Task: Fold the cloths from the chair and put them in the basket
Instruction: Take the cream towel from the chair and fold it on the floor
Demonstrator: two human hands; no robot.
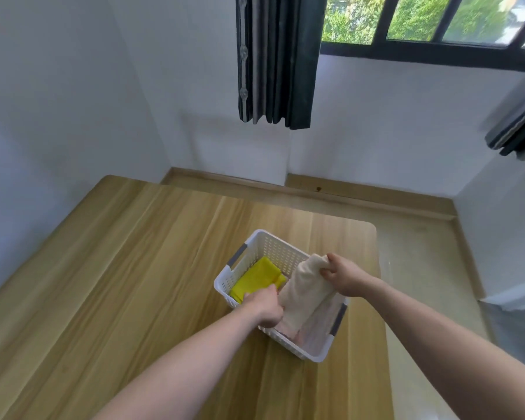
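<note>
A wooden table (109,268) stands by white walls, with a dark curtain (275,59) and a window (422,19) behind. On it is a white basket (273,245). The right hand (341,275) is closed on the top of a cream cloth (305,291), which hangs from its fingers into the basket. The left hand (265,306) grips the cloth's lower edge. A folded yellow cloth (256,278) lies in the basket, just beyond the left fingers.
</note>
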